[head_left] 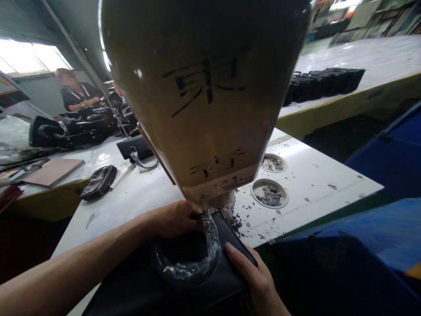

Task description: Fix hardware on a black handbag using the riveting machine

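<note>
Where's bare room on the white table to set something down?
White table: the strip between dark pouch and left forearm; also right of the front round cup, bar a few specks. Crowded: under the machine head, with left hand and right hand on the black bag beside loose scraps.

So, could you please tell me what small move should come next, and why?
I'd probably ease the left hand back slightly: it appears close to the lower end of the beige machine head, beside the plastic-wrapped handle, while the right hand grips the black handbag.
</note>
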`<action>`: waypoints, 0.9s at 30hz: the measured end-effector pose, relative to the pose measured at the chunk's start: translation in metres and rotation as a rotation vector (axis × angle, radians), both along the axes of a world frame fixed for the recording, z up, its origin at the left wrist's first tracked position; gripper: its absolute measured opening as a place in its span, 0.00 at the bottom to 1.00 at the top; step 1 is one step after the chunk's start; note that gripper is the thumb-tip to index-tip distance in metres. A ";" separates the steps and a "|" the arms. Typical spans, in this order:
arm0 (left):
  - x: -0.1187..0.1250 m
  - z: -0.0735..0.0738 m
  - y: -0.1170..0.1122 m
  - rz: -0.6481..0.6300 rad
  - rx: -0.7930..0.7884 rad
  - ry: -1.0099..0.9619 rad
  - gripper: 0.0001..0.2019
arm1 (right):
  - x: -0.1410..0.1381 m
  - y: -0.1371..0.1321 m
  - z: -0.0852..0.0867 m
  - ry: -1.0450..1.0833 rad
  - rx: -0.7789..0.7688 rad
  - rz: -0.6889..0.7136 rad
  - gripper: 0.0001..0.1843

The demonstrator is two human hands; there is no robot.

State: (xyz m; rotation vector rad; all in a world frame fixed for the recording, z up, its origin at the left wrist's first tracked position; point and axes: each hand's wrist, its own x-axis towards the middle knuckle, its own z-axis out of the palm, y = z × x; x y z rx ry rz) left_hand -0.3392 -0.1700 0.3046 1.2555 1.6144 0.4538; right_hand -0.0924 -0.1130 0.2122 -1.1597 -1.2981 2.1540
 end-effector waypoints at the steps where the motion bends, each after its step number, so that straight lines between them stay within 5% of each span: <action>1: 0.000 0.001 0.000 -0.004 -0.009 -0.018 0.18 | -0.001 -0.001 0.002 -0.006 -0.018 -0.020 0.30; 8: 0.001 0.024 -0.005 -0.038 -0.187 -0.055 0.19 | -0.012 -0.007 0.027 0.012 -0.176 -0.073 0.34; 14: 0.008 0.035 -0.005 -0.109 -0.055 0.136 0.16 | -0.017 -0.013 0.029 0.031 -0.139 -0.052 0.37; 22: -0.004 0.021 0.000 -0.148 0.050 0.127 0.23 | -0.009 0.002 0.023 -0.121 -0.006 0.042 0.38; 27: -0.012 0.002 -0.001 -0.124 0.064 0.075 0.24 | -0.011 0.008 0.032 -0.144 -0.070 0.150 0.38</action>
